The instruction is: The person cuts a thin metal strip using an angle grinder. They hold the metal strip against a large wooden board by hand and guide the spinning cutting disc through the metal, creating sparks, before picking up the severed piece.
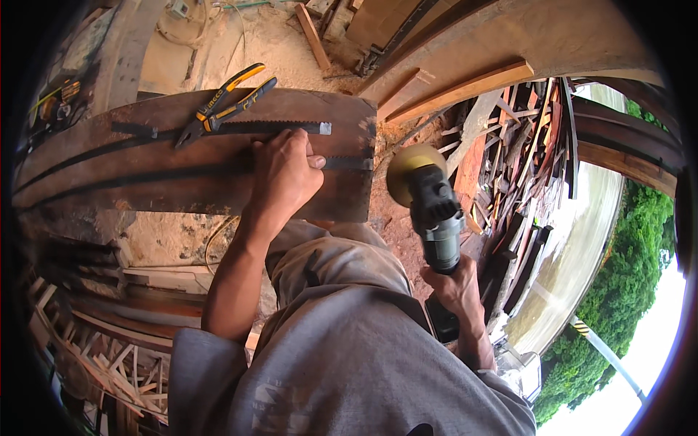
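Note:
My left hand (288, 168) is closed, its fingers curled down on a dark wooden plank (131, 156). Two long black strips lie along that plank. The upper strip is a toothed saw blade (270, 128) with a pale end piece; the lower black strip (182, 174) passes beneath my left hand. Whatever the fingers pinch is hidden. Combination pliers (211, 120) with yellow and black handles rest across the upper blade. In my right hand (456, 287) is a grey-green angle grinder (436, 214), held by its body right of the plank's end, its round yellowish disc (413, 168) apart from the plank.
Right of the grinder lies a heap of wood offcuts (509, 160). Loose wooden strips (458, 91) rest near a large curved board (552, 43) beyond. More lumber (138, 327) is stacked at the left. Sawdust covers the ground (269, 36). Another tool (65, 94) sits far left.

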The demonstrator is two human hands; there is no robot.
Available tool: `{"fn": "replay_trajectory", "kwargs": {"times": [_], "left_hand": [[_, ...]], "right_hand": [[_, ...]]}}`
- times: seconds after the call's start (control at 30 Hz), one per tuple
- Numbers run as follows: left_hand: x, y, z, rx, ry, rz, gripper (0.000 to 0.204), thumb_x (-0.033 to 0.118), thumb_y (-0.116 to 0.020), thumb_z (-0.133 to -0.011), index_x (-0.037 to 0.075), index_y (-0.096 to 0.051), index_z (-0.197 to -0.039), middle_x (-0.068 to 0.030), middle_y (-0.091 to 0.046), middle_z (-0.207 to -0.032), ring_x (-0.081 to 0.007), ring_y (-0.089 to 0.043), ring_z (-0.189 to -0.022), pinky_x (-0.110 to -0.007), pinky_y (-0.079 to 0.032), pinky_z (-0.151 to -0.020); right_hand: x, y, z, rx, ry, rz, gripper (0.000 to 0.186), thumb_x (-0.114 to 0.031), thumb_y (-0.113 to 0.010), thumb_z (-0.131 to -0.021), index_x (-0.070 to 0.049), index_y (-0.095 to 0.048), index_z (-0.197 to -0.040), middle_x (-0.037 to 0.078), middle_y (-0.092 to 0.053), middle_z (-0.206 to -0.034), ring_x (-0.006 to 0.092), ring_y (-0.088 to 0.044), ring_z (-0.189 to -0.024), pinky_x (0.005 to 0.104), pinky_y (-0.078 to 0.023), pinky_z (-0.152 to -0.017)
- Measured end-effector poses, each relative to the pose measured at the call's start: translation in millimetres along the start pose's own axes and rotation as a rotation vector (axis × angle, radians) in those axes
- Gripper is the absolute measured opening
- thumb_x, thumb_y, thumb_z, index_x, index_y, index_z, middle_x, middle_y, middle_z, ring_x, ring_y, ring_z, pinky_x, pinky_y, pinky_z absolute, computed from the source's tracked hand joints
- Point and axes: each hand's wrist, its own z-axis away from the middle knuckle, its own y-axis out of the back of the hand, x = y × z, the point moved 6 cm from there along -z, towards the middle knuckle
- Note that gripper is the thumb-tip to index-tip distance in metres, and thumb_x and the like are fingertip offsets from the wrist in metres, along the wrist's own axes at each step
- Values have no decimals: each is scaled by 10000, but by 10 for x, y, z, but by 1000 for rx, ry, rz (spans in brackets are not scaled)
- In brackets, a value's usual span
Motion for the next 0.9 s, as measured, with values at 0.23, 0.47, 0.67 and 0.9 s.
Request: {"fn": "replay_trajectory", "kwargs": {"times": [0.23,0.47,0.67,0.9], "left_hand": [[71,2,-22,-8,-16,31,170,70,-751,-841,49,-582,-829,-95,-663,-818,-364,-642,-828,-478,-424,-839],[71,25,-7,-9,-10,37,162,57,-746,-842,49,-584,-832,-90,-667,-820,-360,-643,-822,-480,-424,-830],[38,30,11,7,-15,30,179,61,-764,-827,44,-586,-828,-93,-670,-822,-353,-649,-813,-471,-431,-820],[29,31,16,2,-3,41,186,61,-768,-820,40,-583,-816,-93,-668,-809,-354,-654,-812,-482,-435,-808]], "right_hand": [[-182,-170,-15,-80,-26,28,297,-190,-738,-780,68,-645,-894,139,-639,-671,202,-609,-628,410,-518,-637],[-159,-187,-102,-98,-21,33,297,-178,-732,-769,70,-648,-910,149,-646,-691,215,-620,-654,412,-521,-658],[-128,-213,-138,-99,-41,55,303,-173,-732,-767,71,-659,-930,155,-658,-704,217,-641,-672,415,-528,-672],[-133,-232,-175,-146,-39,60,294,-166,-735,-784,75,-667,-938,162,-657,-701,218,-650,-671,411,-534,-667]]}}
